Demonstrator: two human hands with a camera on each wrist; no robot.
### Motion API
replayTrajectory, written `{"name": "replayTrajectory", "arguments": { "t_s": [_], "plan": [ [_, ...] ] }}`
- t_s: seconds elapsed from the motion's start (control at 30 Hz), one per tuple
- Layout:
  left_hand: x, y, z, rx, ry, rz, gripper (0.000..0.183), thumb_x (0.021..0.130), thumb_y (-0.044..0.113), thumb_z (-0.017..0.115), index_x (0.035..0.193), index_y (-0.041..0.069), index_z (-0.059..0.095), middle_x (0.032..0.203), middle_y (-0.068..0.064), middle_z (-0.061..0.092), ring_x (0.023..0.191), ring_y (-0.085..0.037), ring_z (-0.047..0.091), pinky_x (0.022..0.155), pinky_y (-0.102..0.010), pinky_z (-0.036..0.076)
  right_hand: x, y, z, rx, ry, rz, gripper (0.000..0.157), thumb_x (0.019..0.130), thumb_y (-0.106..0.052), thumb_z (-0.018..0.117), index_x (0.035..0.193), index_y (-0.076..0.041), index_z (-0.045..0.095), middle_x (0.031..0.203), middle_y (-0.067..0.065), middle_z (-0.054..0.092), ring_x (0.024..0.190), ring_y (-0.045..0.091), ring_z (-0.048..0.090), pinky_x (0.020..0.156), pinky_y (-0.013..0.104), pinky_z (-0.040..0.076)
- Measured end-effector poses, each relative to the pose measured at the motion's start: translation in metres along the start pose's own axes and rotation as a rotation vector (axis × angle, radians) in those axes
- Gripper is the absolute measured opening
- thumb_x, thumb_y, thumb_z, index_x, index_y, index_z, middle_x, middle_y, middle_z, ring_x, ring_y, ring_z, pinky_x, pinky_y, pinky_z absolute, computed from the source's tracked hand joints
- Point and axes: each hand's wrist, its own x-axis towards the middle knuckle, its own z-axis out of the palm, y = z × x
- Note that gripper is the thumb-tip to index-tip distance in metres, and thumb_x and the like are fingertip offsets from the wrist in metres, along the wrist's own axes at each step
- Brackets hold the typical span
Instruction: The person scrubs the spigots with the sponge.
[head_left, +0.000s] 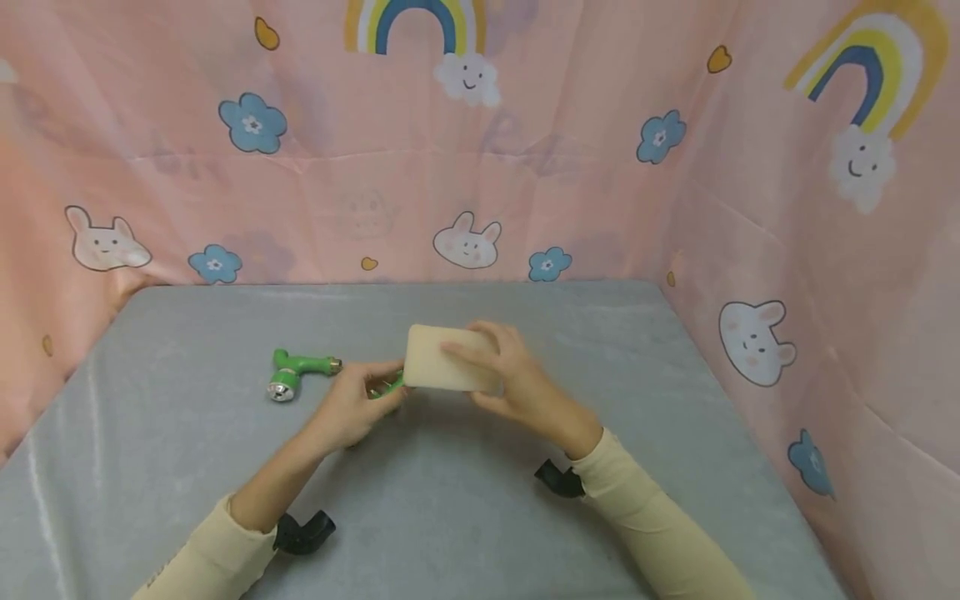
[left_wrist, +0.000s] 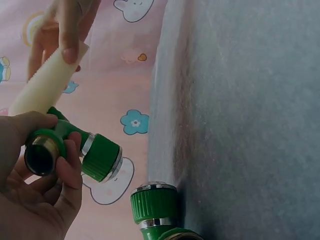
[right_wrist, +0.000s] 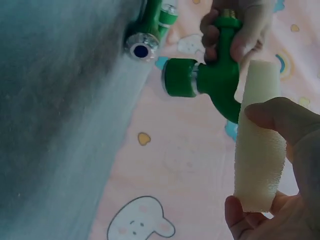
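My left hand point(head_left: 347, 408) grips a green faucet point(right_wrist: 224, 80) by its threaded inlet end. The knurled green collar with a silver rim point(left_wrist: 102, 157) points away from the palm. In my right hand point(head_left: 521, 379) is a cream sponge point(head_left: 431, 358), a thick rounded block pinched between thumb and fingers. The sponge's edge is right at the curved end of the faucet and hides most of it in the head view. A second green faucet point(head_left: 302, 365) lies on the table, just left of the left hand, with its silver-rimmed outlet toward me.
The table point(head_left: 637, 517) has a grey cloth cover. Pink curtains point(head_left: 585, 200) with rainbows, rabbits and flowers stand behind it and along the right side. Black curved mounts point(head_left: 306, 533) are strapped at both wrists.
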Motion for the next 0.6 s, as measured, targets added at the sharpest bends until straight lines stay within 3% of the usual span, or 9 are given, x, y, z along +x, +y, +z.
{"name": "replayTrajectory", "arguments": {
  "t_s": [0.17, 0.33, 0.6],
  "plan": [
    [-0.001, 0.0, 0.002, 0.014, 0.018, -0.021, 0.039, 0.098, 0.016, 0.067, 0.135, 0.006, 0.064, 0.126, -0.017, 0.071, 0.079, -0.021, 0.068, 0.06, -0.022, 0.051, -0.003, 0.0, 0.001, 0.036, -0.066, 0.111, 0.066, 0.079, 0.001, 0.081, 0.14, -0.019, 0.062, 0.139, 0.022, 0.049, 0.13, 0.041, 0.045, 0.097, 0.053, 0.053],
    [-0.001, -0.002, 0.002, 0.017, 0.032, -0.029, 0.035, 0.098, 0.016, 0.068, 0.131, 0.007, 0.068, 0.116, -0.018, 0.074, 0.085, -0.028, 0.072, 0.063, -0.021, 0.053, -0.005, 0.007, -0.005, 0.054, -0.125, 0.178, 0.066, 0.081, 0.001, 0.078, 0.141, -0.021, 0.062, 0.142, 0.021, 0.047, 0.131, 0.041, 0.044, 0.095, 0.051, 0.052],
    [0.0, -0.001, 0.001, 0.083, 0.098, -0.04, 0.026, 0.093, 0.016, 0.074, 0.118, 0.008, 0.074, 0.103, -0.013, 0.077, 0.065, -0.014, 0.061, 0.051, -0.023, 0.047, -0.009, 0.016, -0.019, 0.079, -0.108, 0.261, 0.062, 0.081, -0.001, 0.074, 0.14, -0.017, 0.061, 0.145, 0.024, 0.042, 0.13, 0.043, 0.041, 0.093, 0.052, 0.052]
  ]
}}
